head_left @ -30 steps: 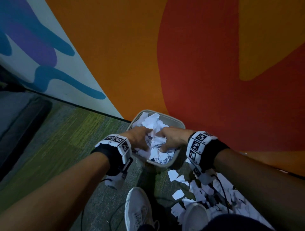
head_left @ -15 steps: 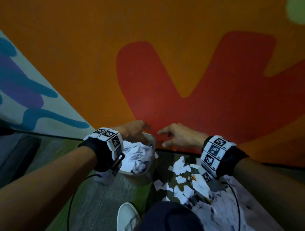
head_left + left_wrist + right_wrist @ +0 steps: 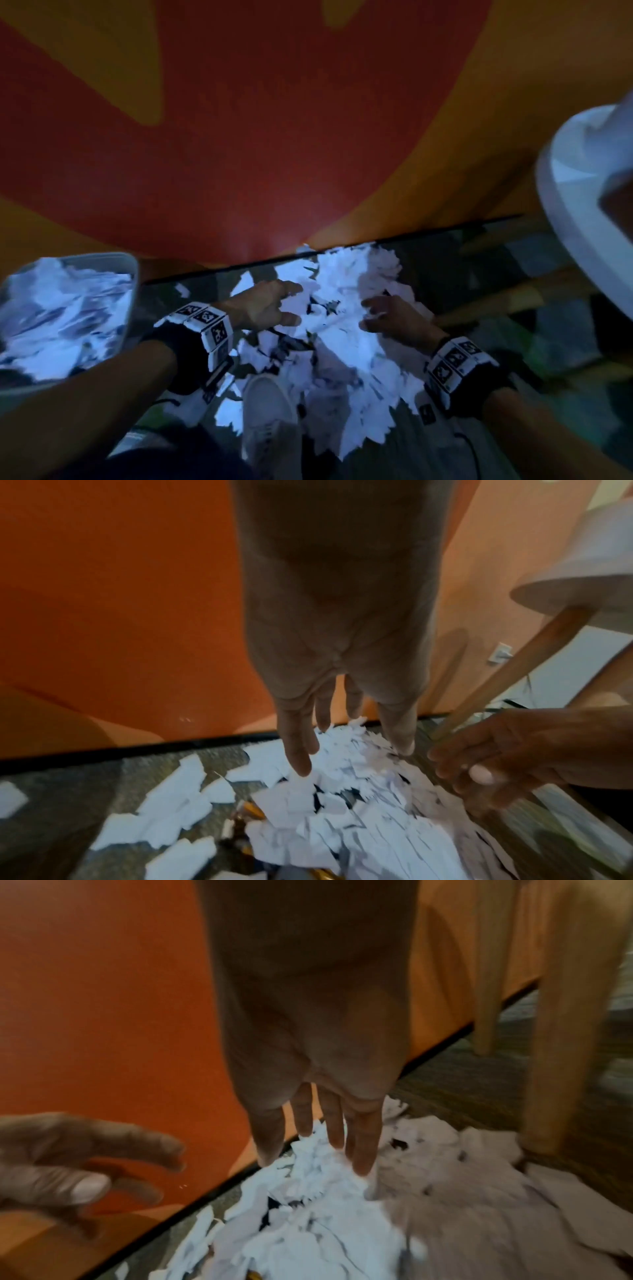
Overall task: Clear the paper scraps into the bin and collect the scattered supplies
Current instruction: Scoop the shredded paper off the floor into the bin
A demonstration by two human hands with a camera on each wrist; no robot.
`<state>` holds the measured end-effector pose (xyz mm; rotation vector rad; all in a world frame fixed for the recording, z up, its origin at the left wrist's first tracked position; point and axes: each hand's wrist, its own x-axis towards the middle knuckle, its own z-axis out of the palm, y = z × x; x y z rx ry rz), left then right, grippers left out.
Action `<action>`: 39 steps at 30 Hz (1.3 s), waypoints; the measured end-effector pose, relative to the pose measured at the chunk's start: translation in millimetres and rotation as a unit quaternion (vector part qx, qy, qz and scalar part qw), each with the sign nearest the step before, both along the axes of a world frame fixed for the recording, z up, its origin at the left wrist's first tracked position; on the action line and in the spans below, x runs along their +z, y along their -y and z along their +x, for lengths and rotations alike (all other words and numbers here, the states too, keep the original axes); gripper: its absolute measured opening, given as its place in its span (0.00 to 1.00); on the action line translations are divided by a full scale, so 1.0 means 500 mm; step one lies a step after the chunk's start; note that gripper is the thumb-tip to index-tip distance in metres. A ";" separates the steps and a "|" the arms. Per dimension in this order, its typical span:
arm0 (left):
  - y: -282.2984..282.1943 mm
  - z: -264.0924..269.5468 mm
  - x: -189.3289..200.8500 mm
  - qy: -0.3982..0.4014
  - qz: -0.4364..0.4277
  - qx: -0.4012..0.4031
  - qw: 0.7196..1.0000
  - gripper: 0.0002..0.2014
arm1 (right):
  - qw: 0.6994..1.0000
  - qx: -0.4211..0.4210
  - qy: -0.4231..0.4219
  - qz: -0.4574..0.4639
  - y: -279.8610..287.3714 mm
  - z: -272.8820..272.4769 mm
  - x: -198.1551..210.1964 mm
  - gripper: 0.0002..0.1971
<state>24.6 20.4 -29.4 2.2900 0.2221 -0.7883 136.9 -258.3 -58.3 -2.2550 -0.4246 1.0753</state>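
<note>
The paper scraps [image 3: 346, 308] lie as a heap of torn white pieces on the carpet, directly under and between my hands and spreading back toward my wrists; a few loose bits sit off to the left of my left hand [image 3: 265, 306]. The bin [image 3: 132, 274], pale and already piled with white scraps, stands well to the left of that hand. Something yellow, perhaps pencils [image 3: 255, 811], pokes out beneath the heap.

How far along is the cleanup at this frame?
Partly done. The bin already holds a heap of scraps. In hand: the left hand and right hand reach with spread fingers into the pile on the carpet, gripping nothing yet. Left: most of that pile, loose scraps beside it, and yellow pencils partly buried under the paper.
</note>
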 end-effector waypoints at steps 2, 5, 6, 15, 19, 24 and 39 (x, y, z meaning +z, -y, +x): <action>0.035 0.016 -0.044 -0.006 -0.027 -0.009 1.000 0.39 | 0.999 -0.020 0.025 -0.022 0.029 -0.007 -0.042 0.31; 0.087 0.031 -0.095 0.029 -0.060 -0.044 0.997 0.41 | 0.998 -0.051 0.026 -0.037 0.064 -0.012 -0.098 0.38; 0.102 0.033 -0.119 0.044 -0.061 -0.055 0.996 0.42 | 0.997 -0.059 0.024 -0.054 0.076 -0.012 -0.117 0.42; 0.233 0.015 -0.281 0.067 0.016 -0.145 0.987 0.57 | 0.963 -0.182 -0.005 -0.199 0.150 -0.021 -0.266 0.73; 0.272 0.001 -0.326 0.098 0.116 -0.183 0.971 0.56 | 0.967 -0.151 -0.034 -0.204 0.100 -0.050 -0.268 0.66; 0.271 0.004 -0.335 0.162 0.163 -0.157 0.960 0.39 | 0.981 -0.123 0.043 -0.146 0.068 -0.071 -0.285 0.52; 0.178 0.042 -0.246 0.263 0.057 -0.102 0.958 0.29 | 0.973 -0.218 0.073 0.030 0.047 0.009 -0.177 0.16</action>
